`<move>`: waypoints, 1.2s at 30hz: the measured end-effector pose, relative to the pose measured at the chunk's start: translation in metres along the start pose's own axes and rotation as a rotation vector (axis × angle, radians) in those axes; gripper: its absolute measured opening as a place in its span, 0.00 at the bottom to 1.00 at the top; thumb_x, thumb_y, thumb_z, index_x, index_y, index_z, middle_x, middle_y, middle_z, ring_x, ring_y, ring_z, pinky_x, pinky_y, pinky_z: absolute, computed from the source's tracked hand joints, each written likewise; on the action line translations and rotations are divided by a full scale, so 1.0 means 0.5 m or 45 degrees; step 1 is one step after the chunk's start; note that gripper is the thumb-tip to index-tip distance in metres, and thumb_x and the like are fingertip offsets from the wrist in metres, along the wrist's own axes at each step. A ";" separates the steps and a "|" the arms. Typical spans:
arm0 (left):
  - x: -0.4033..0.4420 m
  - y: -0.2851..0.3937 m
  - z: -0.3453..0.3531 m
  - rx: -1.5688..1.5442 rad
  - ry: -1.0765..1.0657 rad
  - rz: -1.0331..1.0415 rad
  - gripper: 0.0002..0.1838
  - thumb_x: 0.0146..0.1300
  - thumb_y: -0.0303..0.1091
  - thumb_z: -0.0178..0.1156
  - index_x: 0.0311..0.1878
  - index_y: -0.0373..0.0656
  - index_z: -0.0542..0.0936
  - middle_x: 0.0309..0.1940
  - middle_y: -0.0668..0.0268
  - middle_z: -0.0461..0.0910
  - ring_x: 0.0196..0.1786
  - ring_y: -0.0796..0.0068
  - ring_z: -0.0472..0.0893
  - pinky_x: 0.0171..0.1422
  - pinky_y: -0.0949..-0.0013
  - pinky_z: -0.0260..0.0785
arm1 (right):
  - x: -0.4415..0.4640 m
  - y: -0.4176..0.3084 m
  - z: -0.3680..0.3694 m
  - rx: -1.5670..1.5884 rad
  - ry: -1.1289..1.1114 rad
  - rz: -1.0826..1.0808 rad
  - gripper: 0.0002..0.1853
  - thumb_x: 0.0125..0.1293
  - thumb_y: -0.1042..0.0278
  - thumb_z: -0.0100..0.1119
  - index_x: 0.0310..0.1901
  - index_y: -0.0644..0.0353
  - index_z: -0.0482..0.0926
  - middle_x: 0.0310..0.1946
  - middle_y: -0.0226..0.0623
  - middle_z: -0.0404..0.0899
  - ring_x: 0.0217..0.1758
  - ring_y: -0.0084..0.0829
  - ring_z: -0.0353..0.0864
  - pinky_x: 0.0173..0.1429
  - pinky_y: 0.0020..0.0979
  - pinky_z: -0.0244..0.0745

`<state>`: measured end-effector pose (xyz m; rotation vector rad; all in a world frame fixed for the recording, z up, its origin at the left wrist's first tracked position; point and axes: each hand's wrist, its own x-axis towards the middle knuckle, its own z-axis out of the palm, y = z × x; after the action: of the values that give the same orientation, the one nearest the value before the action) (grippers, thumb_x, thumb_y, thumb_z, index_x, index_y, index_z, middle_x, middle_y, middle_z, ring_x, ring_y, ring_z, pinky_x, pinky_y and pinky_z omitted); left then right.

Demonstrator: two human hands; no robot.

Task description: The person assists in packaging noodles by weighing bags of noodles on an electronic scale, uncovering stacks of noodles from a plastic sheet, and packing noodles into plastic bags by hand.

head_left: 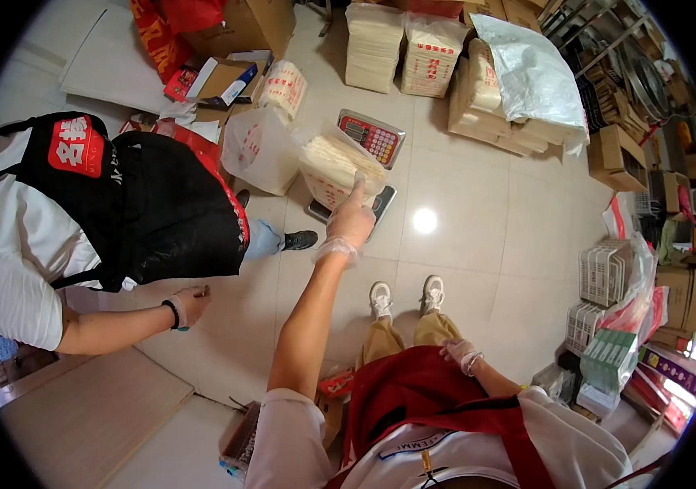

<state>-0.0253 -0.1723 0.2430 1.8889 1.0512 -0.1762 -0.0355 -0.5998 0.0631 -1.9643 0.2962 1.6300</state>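
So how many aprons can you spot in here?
2: a black apron at the left and a dark red apron at the bottom, both being worn. More could be hidden from view.

The bag (327, 186), clear with red print and full of pale strips (340, 155), sits tilted over the pan (384, 198) of the scale (397, 140), whose red keypad (380, 144) shows at one o'clock.

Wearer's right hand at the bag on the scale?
No, the right hand is down by the dark red apron; the left hand is at the bag.
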 end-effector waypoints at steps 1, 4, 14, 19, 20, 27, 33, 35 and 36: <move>-0.001 0.000 0.000 -0.015 0.024 0.031 0.32 0.47 0.29 0.42 0.60 0.51 0.51 0.42 0.46 0.70 0.47 0.52 0.68 0.52 0.62 0.56 | 0.003 -0.005 0.000 -0.050 0.011 -0.014 0.13 0.59 0.73 0.39 0.43 0.66 0.69 0.26 0.38 0.74 0.22 0.24 0.71 0.29 0.21 0.70; 0.006 -0.010 0.009 -0.047 0.076 0.109 0.32 0.47 0.29 0.42 0.60 0.51 0.51 0.41 0.46 0.69 0.46 0.52 0.69 0.52 0.62 0.57 | -0.017 -0.030 0.002 -0.024 0.030 0.003 0.13 0.59 0.72 0.40 0.44 0.66 0.68 0.26 0.38 0.74 0.23 0.24 0.72 0.29 0.20 0.70; 0.020 -0.012 0.023 0.041 -0.017 -0.027 0.32 0.47 0.30 0.43 0.60 0.52 0.51 0.39 0.45 0.70 0.44 0.51 0.70 0.50 0.62 0.58 | -0.011 -0.016 -0.009 0.037 0.001 -0.039 0.13 0.59 0.72 0.41 0.44 0.67 0.67 0.26 0.39 0.74 0.25 0.25 0.73 0.30 0.21 0.70; -0.009 0.011 -0.002 -0.005 -0.039 0.013 0.31 0.48 0.30 0.43 0.59 0.52 0.53 0.39 0.45 0.70 0.44 0.51 0.70 0.49 0.61 0.59 | -0.015 -0.023 -0.008 0.074 0.008 -0.016 0.12 0.59 0.73 0.40 0.44 0.67 0.68 0.27 0.39 0.74 0.26 0.25 0.73 0.30 0.21 0.70; -0.005 0.007 0.003 -0.005 -0.038 0.013 0.31 0.48 0.30 0.43 0.59 0.52 0.53 0.39 0.45 0.70 0.44 0.51 0.70 0.49 0.61 0.59 | -0.015 -0.023 -0.009 0.074 0.008 -0.016 0.12 0.59 0.73 0.40 0.44 0.67 0.68 0.27 0.39 0.74 0.26 0.25 0.73 0.30 0.21 0.70; -0.008 -0.006 0.012 0.024 0.010 0.007 0.30 0.47 0.30 0.44 0.59 0.52 0.55 0.39 0.46 0.71 0.44 0.52 0.70 0.49 0.61 0.59 | -0.049 -0.061 -0.003 0.006 0.058 -0.014 0.14 0.58 0.73 0.40 0.45 0.67 0.68 0.27 0.39 0.74 0.24 0.24 0.72 0.30 0.20 0.70; -0.021 0.003 0.012 0.009 0.032 -0.018 0.29 0.48 0.30 0.44 0.58 0.51 0.57 0.40 0.47 0.71 0.45 0.52 0.70 0.50 0.61 0.59 | -0.035 -0.043 -0.002 0.058 0.067 0.019 0.13 0.59 0.68 0.41 0.44 0.59 0.70 0.25 0.32 0.75 0.21 0.20 0.68 0.28 0.18 0.67; -0.017 -0.004 0.020 -0.004 0.069 0.006 0.29 0.48 0.30 0.44 0.57 0.51 0.57 0.40 0.47 0.70 0.45 0.52 0.70 0.50 0.61 0.59 | -0.028 -0.037 -0.002 0.067 0.061 0.016 0.14 0.59 0.67 0.41 0.45 0.60 0.70 0.25 0.33 0.75 0.21 0.20 0.68 0.28 0.18 0.67; 0.005 -0.026 0.039 -0.009 0.053 0.001 0.28 0.48 0.30 0.43 0.57 0.51 0.57 0.40 0.47 0.70 0.45 0.52 0.70 0.50 0.61 0.59 | -0.026 -0.037 -0.003 0.068 0.071 0.028 0.14 0.58 0.68 0.43 0.45 0.62 0.69 0.26 0.35 0.75 0.22 0.22 0.70 0.28 0.20 0.68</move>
<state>-0.0277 -0.1838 0.2222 1.8937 1.0779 -0.1335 -0.0279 -0.5879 0.0806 -1.9752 0.3803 1.5667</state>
